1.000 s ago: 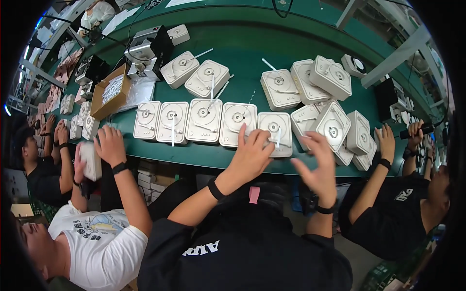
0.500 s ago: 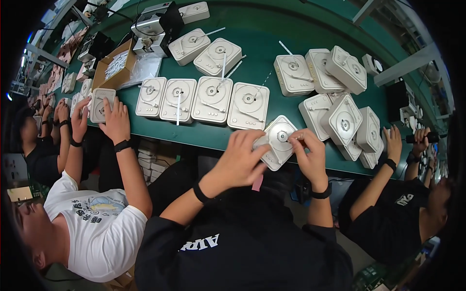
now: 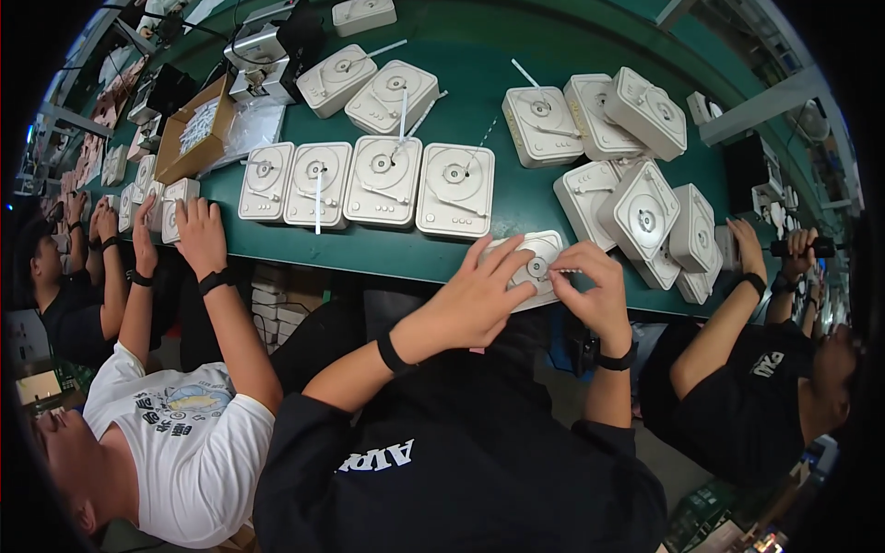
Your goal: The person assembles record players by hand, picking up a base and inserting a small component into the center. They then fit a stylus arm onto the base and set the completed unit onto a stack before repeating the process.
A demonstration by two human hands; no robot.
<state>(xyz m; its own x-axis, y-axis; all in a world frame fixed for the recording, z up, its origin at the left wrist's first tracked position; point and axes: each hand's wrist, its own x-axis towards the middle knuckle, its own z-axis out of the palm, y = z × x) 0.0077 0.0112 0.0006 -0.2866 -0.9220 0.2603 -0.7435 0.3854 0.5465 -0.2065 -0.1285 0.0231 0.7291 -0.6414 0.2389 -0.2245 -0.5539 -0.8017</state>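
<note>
At the table's near edge I have a cream box shaped like a small record player [image 3: 542, 244], tilted, with a round platter and a hub on its face. My left hand [image 3: 472, 297] is wrapped over its left side, partly covering it. My right hand [image 3: 595, 284] pinches thumb and forefinger together at the platter's right; a sliver of something pale shows there, too small to name. Left of my hands stands a row of similar boxes, the closest being a cream box [image 3: 454, 192]. A white strip [image 3: 318, 198] lies across another one.
More cream boxes are piled at right, the topmost one tilted [image 3: 650, 112]. A cardboard carton [image 3: 169, 157] of white pieces and a metal machine [image 3: 258, 64] stand at back left. A white-shirted person's hand [image 3: 201, 240] works at left; another person's hand [image 3: 745, 249] is at right.
The box in my hands has tipped, its face now showing flatter and more covered by my left hand. My right hand keeps its pinch. The whole view has shifted slightly.
</note>
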